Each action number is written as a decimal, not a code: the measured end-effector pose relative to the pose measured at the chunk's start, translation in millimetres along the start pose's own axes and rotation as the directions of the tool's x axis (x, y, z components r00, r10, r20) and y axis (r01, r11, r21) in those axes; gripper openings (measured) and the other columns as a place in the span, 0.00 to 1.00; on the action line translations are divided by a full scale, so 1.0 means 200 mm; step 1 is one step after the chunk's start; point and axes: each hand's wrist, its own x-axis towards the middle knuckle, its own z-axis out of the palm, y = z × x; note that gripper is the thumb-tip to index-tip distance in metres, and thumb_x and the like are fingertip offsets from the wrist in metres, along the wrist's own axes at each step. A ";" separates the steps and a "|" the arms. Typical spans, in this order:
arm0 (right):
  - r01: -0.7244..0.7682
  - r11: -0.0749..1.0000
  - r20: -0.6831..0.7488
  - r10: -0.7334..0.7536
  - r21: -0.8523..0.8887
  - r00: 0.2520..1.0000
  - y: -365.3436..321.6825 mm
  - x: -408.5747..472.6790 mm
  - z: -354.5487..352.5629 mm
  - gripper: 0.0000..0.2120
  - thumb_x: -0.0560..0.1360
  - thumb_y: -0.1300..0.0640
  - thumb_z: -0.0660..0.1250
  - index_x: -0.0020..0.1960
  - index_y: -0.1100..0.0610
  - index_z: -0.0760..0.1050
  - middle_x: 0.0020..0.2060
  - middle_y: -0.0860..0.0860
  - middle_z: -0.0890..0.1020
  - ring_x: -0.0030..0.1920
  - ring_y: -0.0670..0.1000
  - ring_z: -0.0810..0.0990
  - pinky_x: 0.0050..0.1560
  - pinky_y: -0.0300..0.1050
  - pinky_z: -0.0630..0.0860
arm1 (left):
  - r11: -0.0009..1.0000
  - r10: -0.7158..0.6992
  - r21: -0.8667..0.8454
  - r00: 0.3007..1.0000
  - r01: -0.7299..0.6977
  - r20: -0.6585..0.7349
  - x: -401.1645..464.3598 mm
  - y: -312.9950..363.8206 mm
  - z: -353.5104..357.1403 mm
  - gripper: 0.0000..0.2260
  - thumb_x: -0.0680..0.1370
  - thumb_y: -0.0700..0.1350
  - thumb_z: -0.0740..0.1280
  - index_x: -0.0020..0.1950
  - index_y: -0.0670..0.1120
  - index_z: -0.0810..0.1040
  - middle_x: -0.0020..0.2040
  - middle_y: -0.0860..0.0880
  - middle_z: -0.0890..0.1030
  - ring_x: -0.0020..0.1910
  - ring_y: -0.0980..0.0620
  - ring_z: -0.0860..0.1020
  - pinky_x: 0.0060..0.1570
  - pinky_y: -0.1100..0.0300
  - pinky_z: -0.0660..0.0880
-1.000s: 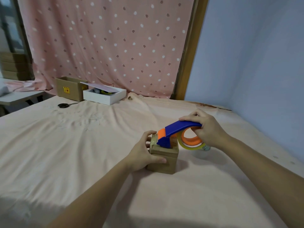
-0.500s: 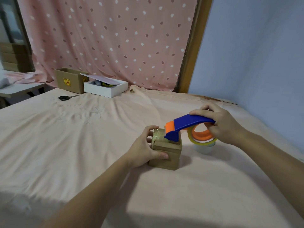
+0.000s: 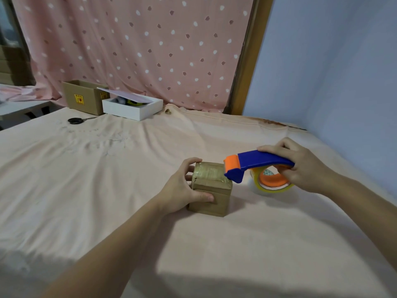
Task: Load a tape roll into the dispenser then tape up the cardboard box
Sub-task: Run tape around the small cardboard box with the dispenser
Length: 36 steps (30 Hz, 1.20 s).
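Observation:
A small brown cardboard box stands on the peach cloth in the middle, its top covered with shiny clear tape. My left hand grips the box's left side, thumb on the front face and fingers over the far top edge. My right hand holds the blue and orange tape dispenser by its handle. The dispenser's orange front end rests at the box's top right edge. A clear tape roll on an orange hub sits in the dispenser, under my right hand.
At the back left stand an open brown cardboard box and a white box with its lid ajar. Black scissors lie in front of them. A blue wall runs along the right; a dotted pink curtain hangs behind.
My right hand has drawn the dispenser rightward across the box top, from over its middle to its right edge. My left hand has kept its grip on the box.

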 end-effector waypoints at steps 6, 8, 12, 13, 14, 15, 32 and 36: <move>-0.043 0.999 -0.052 0.043 -0.003 0.998 0.11 -0.14 0.00 0.49 0.72 0.75 0.70 0.67 0.22 0.67 0.51 0.44 0.72 0.52 0.46 0.75 0.49 0.31 0.70 | 1.000 0.009 -0.006 1.000 -0.009 -0.010 0.00 0.00 -0.01 0.46 0.56 0.50 0.86 0.70 0.60 0.68 0.65 0.49 0.77 0.60 0.53 0.79 0.56 0.56 0.80; -0.043 0.999 -0.062 0.043 0.001 0.997 0.11 -0.16 0.01 0.46 0.72 0.75 0.70 0.69 0.27 0.68 0.50 0.43 0.71 0.52 0.47 0.76 0.49 0.32 0.70 | 1.000 0.014 -0.012 1.000 -0.014 -0.009 0.00 -0.01 0.00 0.46 0.57 0.49 0.86 0.70 0.61 0.68 0.65 0.49 0.77 0.60 0.54 0.79 0.54 0.59 0.79; -0.051 0.999 -0.067 0.050 -0.008 0.997 0.10 -0.18 0.02 0.39 0.73 0.74 0.71 0.71 0.37 0.70 0.50 0.45 0.71 0.52 0.46 0.75 0.48 0.32 0.71 | 1.000 0.010 -0.019 1.000 -0.011 -0.009 0.00 -0.01 0.00 0.46 0.56 0.49 0.86 0.69 0.62 0.68 0.65 0.50 0.76 0.60 0.55 0.79 0.52 0.63 0.78; -0.053 0.998 -0.062 0.051 -0.017 0.997 0.10 -0.19 0.02 0.39 0.73 0.73 0.71 0.72 0.38 0.70 0.50 0.44 0.71 0.52 0.46 0.75 0.49 0.31 0.70 | 1.000 0.010 -0.018 1.000 -0.010 -0.007 0.00 0.00 0.00 0.46 0.56 0.50 0.86 0.69 0.62 0.68 0.65 0.50 0.76 0.60 0.55 0.79 0.52 0.62 0.78; -0.051 0.998 -0.053 0.049 -0.029 0.997 0.10 -0.20 0.02 0.39 0.73 0.73 0.71 0.73 0.38 0.69 0.50 0.44 0.71 0.52 0.46 0.74 0.49 0.30 0.70 | 1.000 0.011 -0.016 1.000 -0.011 -0.005 0.00 0.00 0.00 0.46 0.56 0.50 0.86 0.70 0.61 0.68 0.65 0.50 0.77 0.59 0.55 0.79 0.52 0.62 0.79; -0.048 0.998 -0.039 0.046 -0.039 0.998 0.09 -0.21 0.03 0.40 0.73 0.72 0.72 0.73 0.37 0.68 0.51 0.45 0.70 0.53 0.45 0.74 0.50 0.29 0.69 | 1.000 0.011 -0.016 1.000 -0.011 -0.003 0.00 0.00 0.00 0.46 0.56 0.50 0.86 0.70 0.60 0.68 0.65 0.50 0.77 0.59 0.55 0.79 0.52 0.62 0.79; -0.072 0.985 0.106 0.056 0.156 0.993 0.05 -0.28 -0.02 0.34 0.77 0.60 0.72 0.69 0.25 0.68 0.51 0.42 0.73 0.51 0.49 0.79 0.52 0.42 0.75 | 0.997 -0.020 -0.070 0.999 0.023 0.042 0.00 0.00 -0.01 0.45 0.61 0.40 0.85 0.71 0.57 0.68 0.65 0.47 0.76 0.62 0.50 0.78 0.52 0.62 0.77; -0.069 0.994 0.160 0.055 0.083 0.986 0.05 -0.24 -0.02 0.34 0.76 0.57 0.69 0.69 0.23 0.65 0.50 0.40 0.72 0.51 0.48 0.78 0.50 0.37 0.73 | 0.998 -0.022 -0.063 0.999 0.025 0.045 0.00 0.01 -0.01 0.45 0.60 0.42 0.85 0.71 0.58 0.68 0.66 0.48 0.77 0.62 0.50 0.79 0.53 0.61 0.78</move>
